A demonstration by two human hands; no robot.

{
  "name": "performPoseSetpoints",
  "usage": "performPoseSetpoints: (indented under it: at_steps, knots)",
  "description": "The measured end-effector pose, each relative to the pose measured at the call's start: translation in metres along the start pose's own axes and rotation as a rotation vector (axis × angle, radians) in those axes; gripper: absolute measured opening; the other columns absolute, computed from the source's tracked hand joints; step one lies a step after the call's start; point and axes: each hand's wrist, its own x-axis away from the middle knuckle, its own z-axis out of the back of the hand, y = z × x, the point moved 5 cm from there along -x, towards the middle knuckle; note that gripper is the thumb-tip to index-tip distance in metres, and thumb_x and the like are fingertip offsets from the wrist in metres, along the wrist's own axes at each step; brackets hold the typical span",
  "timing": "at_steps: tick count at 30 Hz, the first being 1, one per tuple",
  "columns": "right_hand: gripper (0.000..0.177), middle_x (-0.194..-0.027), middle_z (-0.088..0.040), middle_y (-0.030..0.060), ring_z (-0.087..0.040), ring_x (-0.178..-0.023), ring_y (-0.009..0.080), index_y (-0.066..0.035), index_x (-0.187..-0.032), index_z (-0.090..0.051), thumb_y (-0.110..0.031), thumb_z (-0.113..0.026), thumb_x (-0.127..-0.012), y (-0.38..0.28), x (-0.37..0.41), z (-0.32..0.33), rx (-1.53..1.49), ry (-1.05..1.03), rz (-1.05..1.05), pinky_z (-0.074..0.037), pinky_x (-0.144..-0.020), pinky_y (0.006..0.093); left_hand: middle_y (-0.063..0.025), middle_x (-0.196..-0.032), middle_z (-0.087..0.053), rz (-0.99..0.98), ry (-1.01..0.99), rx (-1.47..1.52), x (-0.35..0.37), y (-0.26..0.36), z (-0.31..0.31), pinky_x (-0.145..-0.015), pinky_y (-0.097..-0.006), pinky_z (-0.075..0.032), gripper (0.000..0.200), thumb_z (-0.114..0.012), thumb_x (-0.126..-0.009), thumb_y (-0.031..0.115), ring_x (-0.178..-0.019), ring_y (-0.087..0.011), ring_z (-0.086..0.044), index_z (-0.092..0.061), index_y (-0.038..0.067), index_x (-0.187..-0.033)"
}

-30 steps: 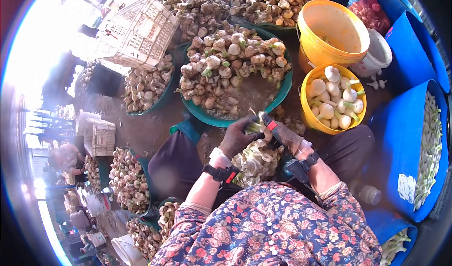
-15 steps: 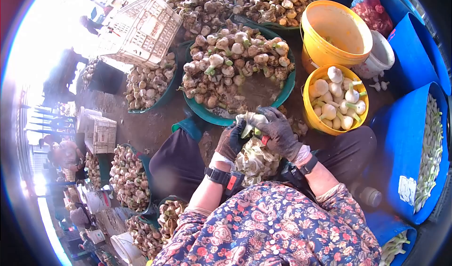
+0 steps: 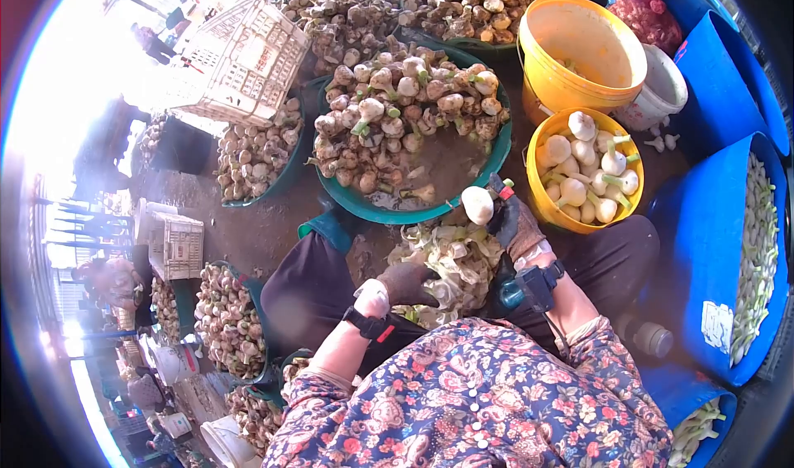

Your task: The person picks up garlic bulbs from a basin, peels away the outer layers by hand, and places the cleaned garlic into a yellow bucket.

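Note:
My right hand [image 3: 518, 226], in a dark dirty glove, is closed on a clean white garlic bulb [image 3: 477, 206]. A small tool with a red and black handle [image 3: 502, 188] sticks up from the same hand; its blade, if any, cannot be made out. My left hand [image 3: 408, 283], gloved too, is low over a heap of stripped garlic skins [image 3: 463, 261] between my knees, its fingers loosely apart with no bulb in them. Just beyond is a green tub [image 3: 389, 215] of dirty garlic. To the right, a yellow bucket [image 3: 536, 178] holds cleaned bulbs with short stems.
A larger yellow bucket [image 3: 579, 94] and a white bucket [image 3: 667, 96] stand behind. Blue containers [image 3: 703, 220] line the right side, one holding cut stems. More garlic tubs [image 3: 277, 182], plastic crates [image 3: 240, 62] and a red net sack [image 3: 649, 17] surround me. People are at far left.
My hands have separated. The right has moved right, toward the yellow bucket, with the bulb, now bare and white. The left has let go and dropped down to the skins.

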Motion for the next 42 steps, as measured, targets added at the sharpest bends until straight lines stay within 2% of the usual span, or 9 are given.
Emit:
performPoseSetpoints:
  at_steps: [2, 7, 11, 14, 27, 30, 33, 36, 42]
  knots:
    - [0.023, -0.072, -0.058, -0.0048, -0.053, -0.06, 0.008, -0.016, -0.085, -0.062, -0.038, -0.064, -0.085, 0.001, 0.006, 0.003, 0.113, -0.025, 0.019, -0.041, -0.053, 0.0212, -0.0158, -0.1, -0.066, -0.054, 0.207, -0.23, -0.011, -0.01, 0.009, -0.078, -0.0323, -0.05, 0.048, -0.074, -0.073, 0.034, -0.081, -0.023, -0.065, -0.062, 0.012, -0.114]
    - [0.019, -0.081, -0.06, -0.0019, -0.054, -0.068, 0.0081, -0.012, -0.088, -0.062, -0.03, -0.066, -0.085, -0.017, 0.037, -0.028, 0.305, 0.051, 0.126, -0.045, -0.062, 0.0227, -0.0131, -0.096, -0.065, -0.044, 0.659, 0.707, -0.047, -0.02, 0.051, -0.068, -0.0287, -0.052, 0.052, -0.064, -0.085, 0.036, -0.074, -0.0198, -0.065, -0.053, 0.0, -0.121]
    - [0.014, -0.079, -0.059, -0.001, -0.053, -0.073, 0.0065, -0.005, -0.087, -0.06, -0.014, -0.07, -0.082, -0.026, 0.056, -0.051, 0.663, 0.011, 0.508, -0.046, -0.066, 0.0235, -0.0063, -0.092, -0.066, 0.076, 0.366, 1.376, -0.058, 0.015, 0.057, -0.065, -0.0246, -0.05, 0.042, -0.064, -0.086, 0.027, -0.075, -0.0128, -0.062, -0.058, -0.002, -0.116]
    - [0.015, -0.078, -0.059, -0.0001, -0.054, -0.072, 0.0077, -0.005, -0.085, -0.06, -0.01, -0.072, -0.078, -0.024, 0.057, -0.052, 0.892, -0.128, 0.926, -0.046, -0.066, 0.0239, -0.0073, -0.095, -0.065, -0.023, 0.434, 1.199, -0.076, 0.0, 0.044, -0.064, -0.0244, -0.051, 0.038, -0.063, -0.087, 0.022, -0.074, -0.0124, -0.062, -0.058, -0.001, -0.117]
    - [0.018, -0.078, -0.06, -0.0003, -0.057, -0.072, 0.0115, -0.005, -0.084, -0.061, -0.009, -0.076, -0.074, -0.02, 0.061, -0.055, 0.958, -0.138, 1.037, -0.047, -0.067, 0.0256, -0.0079, -0.088, -0.065, 0.075, 0.632, 1.388, -0.051, -0.002, 0.041, -0.061, -0.0245, -0.051, 0.03, -0.064, -0.083, 0.011, -0.07, -0.0131, -0.062, -0.06, -0.001, -0.11]
    - [0.01, -0.08, -0.06, -0.0011, -0.054, -0.076, 0.0058, -0.007, -0.086, -0.06, -0.009, -0.068, -0.083, -0.016, 0.057, -0.047, 1.013, -0.117, 0.962, -0.046, -0.07, 0.0228, -0.0057, -0.084, -0.066, 0.083, 0.686, 1.233, -0.055, -0.004, 0.039, -0.062, -0.0249, -0.05, 0.029, -0.068, -0.078, 0.01, -0.069, -0.0109, -0.06, -0.063, 0.0, -0.105]
    - [0.014, -0.077, -0.062, -0.0027, -0.056, -0.065, 0.009, -0.012, -0.079, -0.061, -0.022, -0.071, -0.081, -0.024, 0.06, -0.042, 0.337, 0.118, 0.273, -0.049, -0.064, 0.0275, -0.0111, -0.088, -0.068, 0.143, 0.78, 0.683, -0.053, -0.013, 0.025, -0.073, -0.0312, -0.051, 0.028, -0.065, -0.074, 0.012, -0.079, -0.0212, -0.066, -0.066, 0.006, -0.1]
    - [0.013, -0.075, -0.061, -0.0037, -0.056, -0.063, 0.0082, -0.016, -0.079, -0.061, -0.026, -0.068, -0.083, -0.01, 0.032, -0.016, -0.109, -0.028, 0.036, -0.048, -0.059, 0.0259, -0.015, -0.095, -0.067, 0.34, 0.523, 0.101, -0.048, -0.038, -0.001, -0.081, -0.0363, -0.05, 0.029, -0.059, -0.073, 0.012, -0.092, -0.0285, -0.064, -0.066, 0.009, -0.101]
    - [0.023, -0.083, -0.056, -0.0008, -0.053, -0.072, 0.0105, -0.01, -0.1, -0.057, -0.029, -0.059, -0.088, -0.038, 0.038, -0.033, -0.463, -0.26, -0.062, -0.047, -0.058, 0.0279, -0.0189, -0.112, -0.061, 0.373, 0.566, 0.15, -0.072, -0.077, 0.025, -0.086, -0.0407, -0.048, 0.041, -0.064, -0.074, 0.03, -0.102, -0.0309, -0.06, -0.063, 0.008, -0.109]
